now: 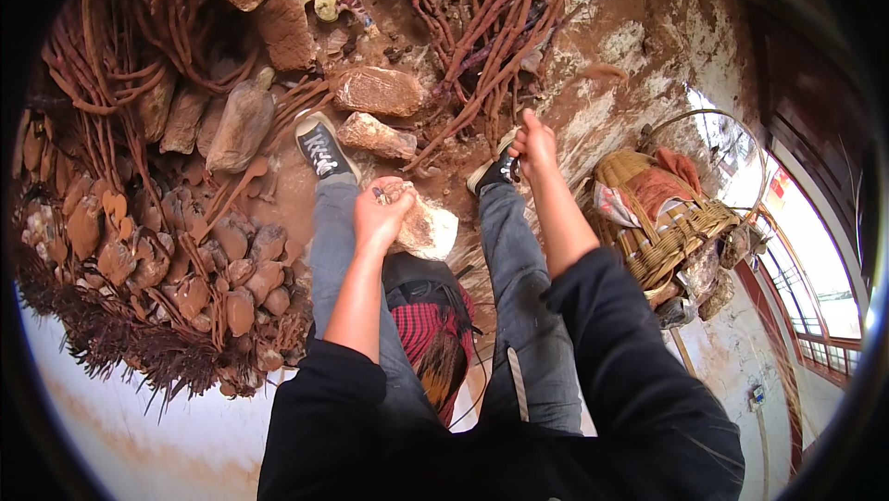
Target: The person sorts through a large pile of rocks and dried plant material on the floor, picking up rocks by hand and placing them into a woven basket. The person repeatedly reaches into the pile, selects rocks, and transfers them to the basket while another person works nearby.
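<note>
The left hand (384, 214) is gripping a chunky block (426, 231), its fingers curling over the upper left end, and the block is hanging between the two jeans-covered legs (532, 297), above the floor (639, 38) and well in from its edges. The block is looking rough and uneven, showing dusty tan and brown close to the fingers and paling to a creamy, almost white face at its lower right, where it is ending bluntly. Below it in view, a red-and-black checked cloth (421, 330) is showing between the legs. The right hand (534, 144) is closing its fingers into a loose fist with the thumb pointing up, just beside the right shoe (500, 163) and near a bundle of long reddish-brown stems (491, 56); whether it is pinching anything thin, I cannot tell. Two brown-coated blocks (380, 91) are lying on the floor by the left shoe (324, 147), one just beyond the other. Toward the floor's left edge, a heap of brown caps (241, 311) is spreading, and toward its right edge a woven basket (671, 246) is holding a rusty-red cloth (662, 191)
</note>
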Action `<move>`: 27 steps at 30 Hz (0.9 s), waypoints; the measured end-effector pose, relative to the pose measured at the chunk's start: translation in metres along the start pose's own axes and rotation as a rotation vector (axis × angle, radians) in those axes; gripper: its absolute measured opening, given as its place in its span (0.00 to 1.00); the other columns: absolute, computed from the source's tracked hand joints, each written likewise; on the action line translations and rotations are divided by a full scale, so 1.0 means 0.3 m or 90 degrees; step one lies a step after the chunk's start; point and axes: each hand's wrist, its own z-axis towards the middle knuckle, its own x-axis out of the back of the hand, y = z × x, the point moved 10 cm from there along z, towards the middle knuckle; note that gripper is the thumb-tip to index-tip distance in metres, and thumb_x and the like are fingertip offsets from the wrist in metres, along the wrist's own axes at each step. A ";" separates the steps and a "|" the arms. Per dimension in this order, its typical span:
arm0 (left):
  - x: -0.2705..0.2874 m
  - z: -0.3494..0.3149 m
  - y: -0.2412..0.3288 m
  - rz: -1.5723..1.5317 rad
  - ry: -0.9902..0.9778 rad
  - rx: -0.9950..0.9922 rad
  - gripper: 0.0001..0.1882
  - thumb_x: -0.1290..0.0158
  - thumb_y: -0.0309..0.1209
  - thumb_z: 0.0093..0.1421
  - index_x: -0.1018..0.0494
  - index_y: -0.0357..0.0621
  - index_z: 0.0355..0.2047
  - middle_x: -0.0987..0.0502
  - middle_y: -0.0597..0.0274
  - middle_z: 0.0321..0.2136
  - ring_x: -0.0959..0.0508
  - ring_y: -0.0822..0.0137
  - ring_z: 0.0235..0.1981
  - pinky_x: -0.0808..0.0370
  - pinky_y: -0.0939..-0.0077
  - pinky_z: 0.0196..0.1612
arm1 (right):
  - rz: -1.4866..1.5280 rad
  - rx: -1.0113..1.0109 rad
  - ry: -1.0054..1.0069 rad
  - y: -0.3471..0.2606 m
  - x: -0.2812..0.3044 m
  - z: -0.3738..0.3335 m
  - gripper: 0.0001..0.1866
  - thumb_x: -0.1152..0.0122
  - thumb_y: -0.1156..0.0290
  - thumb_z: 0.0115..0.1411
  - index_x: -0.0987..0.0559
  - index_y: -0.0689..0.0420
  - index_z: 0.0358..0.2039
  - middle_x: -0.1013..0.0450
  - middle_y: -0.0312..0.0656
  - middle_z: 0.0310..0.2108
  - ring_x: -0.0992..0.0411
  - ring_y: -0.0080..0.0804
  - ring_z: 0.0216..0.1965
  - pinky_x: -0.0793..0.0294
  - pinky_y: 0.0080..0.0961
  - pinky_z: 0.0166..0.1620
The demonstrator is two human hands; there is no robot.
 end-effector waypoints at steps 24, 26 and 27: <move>0.806 0.304 0.063 0.258 0.480 -0.102 0.31 0.37 0.33 0.42 0.36 0.37 0.46 0.29 0.52 0.43 0.28 0.59 0.44 0.32 0.68 0.48 | -0.575 0.297 -0.272 0.285 -0.414 -0.245 0.11 0.44 0.68 0.55 0.28 0.62 0.33 0.28 0.39 0.25 0.31 0.25 0.27 0.32 0.22 0.33; 0.875 0.320 0.132 0.273 0.506 -0.121 0.32 0.37 0.33 0.42 0.36 0.38 0.47 0.29 0.52 0.44 0.29 0.57 0.47 0.33 0.67 0.49 | -0.618 0.262 -0.293 0.344 -0.404 -0.248 0.10 0.45 0.68 0.55 0.27 0.62 0.32 0.28 0.39 0.23 0.31 0.25 0.26 0.32 0.22 0.33; 0.898 0.367 0.183 0.228 0.486 -0.204 0.34 0.36 0.34 0.41 0.37 0.39 0.48 0.30 0.50 0.46 0.31 0.57 0.49 0.34 0.66 0.50 | -0.621 0.242 -0.300 0.365 -0.400 -0.252 0.10 0.45 0.68 0.55 0.27 0.62 0.31 0.29 0.39 0.22 0.31 0.25 0.25 0.32 0.22 0.32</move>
